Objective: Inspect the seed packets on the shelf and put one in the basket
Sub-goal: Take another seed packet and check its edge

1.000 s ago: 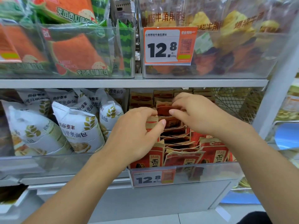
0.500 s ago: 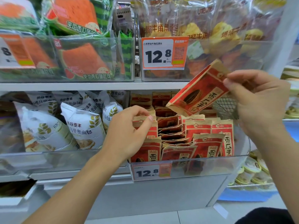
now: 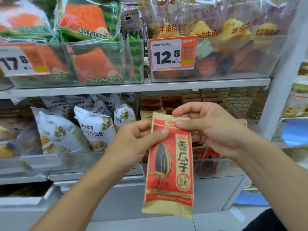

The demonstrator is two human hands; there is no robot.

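A red and tan sunflower seed packet hangs upright in front of the lower shelf, its printed face toward me. My left hand pinches its upper left edge between thumb and fingers. My right hand pinches its top right corner. Behind the packet, more seed packets stand in a clear bin on the lower shelf, partly hidden by my hands. No basket is in view.
White bread bags fill the bin to the left. The upper shelf holds watermelon toast packs and croissant bags behind a 12.8 price tag. A white upright post stands at the right.
My right hand brought the packet down from its tilted position at upper right to the centre, now upright. My left hand left the bin's packets and took hold of the packet's left edge.
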